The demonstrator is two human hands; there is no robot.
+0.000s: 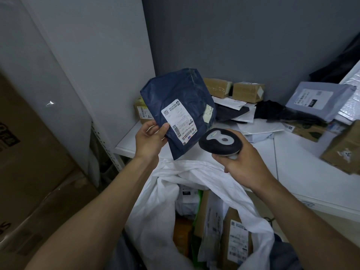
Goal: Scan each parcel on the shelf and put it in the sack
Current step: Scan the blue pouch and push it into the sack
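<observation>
Head view: my left hand [149, 139] grips the lower left edge of a dark blue parcel [187, 90], thumb on its front beside the white shipping label [178, 119], and holds it up, tilted. My right hand [243, 162] is wrapped round the handle of a black scanner [220, 142], whose head sits close beside the parcel's lower right corner. The open white sack [155, 211] gapes below both hands, with labelled packages [236, 236] inside. Beyond my hands, the white shelf [292, 162] carries two brown boxes [248, 92] behind the blue parcel, and a grey mailer [315, 100] and a cardboard box [344, 151] off to the right of my right hand.
</observation>
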